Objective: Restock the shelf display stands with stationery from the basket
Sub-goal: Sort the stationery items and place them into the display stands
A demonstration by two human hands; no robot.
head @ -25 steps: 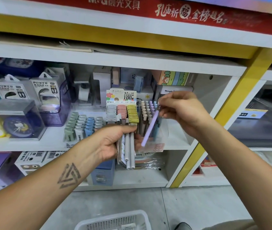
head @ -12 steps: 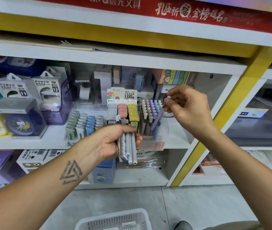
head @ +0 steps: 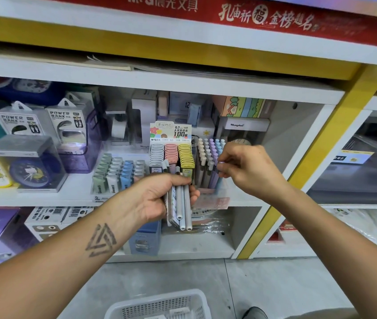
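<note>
Pens [head: 184, 204] are sitting as a bundle in the left hand [head: 160, 199], whose fingers are curling round the grey barrels, tips pointing down toward 6 o'clock. The right hand [head: 247, 171] is pinching the cap end of a lilac pen [head: 215, 178] between thumb and fingers and is standing it in the clear pen display stand [head: 208, 162], at 3 o'clock from the bundle. Rows of pastel caps are filling that stand; whether free slots remain cannot be told.

Handling, as a judgement: each pen is light, stiff and smooth-barrelled, so it is likely to slip if held loosely. Take hold near the cap end and guide the tip straight down into a slot. The bundle may fan out if the left-hand grip is relaxing.

A lead refill display [head: 171, 153] is standing at 12 o'clock from the left hand, with an eraser tray [head: 118, 173] at 10 o'clock. Power bank boxes [head: 65, 125] and boxed clocks [head: 28, 166] are occupying the white shelf [head: 44, 196] toward 9 o'clock. A white basket [head: 160, 305] is resting on the grey floor [head: 275, 284] at 6 o'clock. A red banner [head: 275, 19] is running along the top.
</note>
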